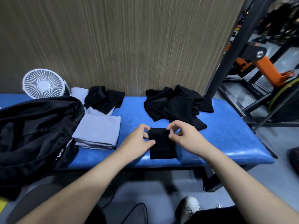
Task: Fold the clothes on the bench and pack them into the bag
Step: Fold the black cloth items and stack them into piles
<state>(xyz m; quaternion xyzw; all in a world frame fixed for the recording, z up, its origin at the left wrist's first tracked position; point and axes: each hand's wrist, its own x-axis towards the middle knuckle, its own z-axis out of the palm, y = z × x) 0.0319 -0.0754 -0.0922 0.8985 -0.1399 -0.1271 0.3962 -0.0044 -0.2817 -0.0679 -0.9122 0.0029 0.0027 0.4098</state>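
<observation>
Both the left hand (138, 139) and the right hand (182, 135) pinch the far edge of the small black folded garment (162, 147) on the blue bench (226, 126), which may unfold if one pinch slips.

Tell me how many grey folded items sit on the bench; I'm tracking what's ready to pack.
2: one grey folded stack beside the bag, one paler grey piece behind it, partly under black clothes. More may be hidden.
</observation>
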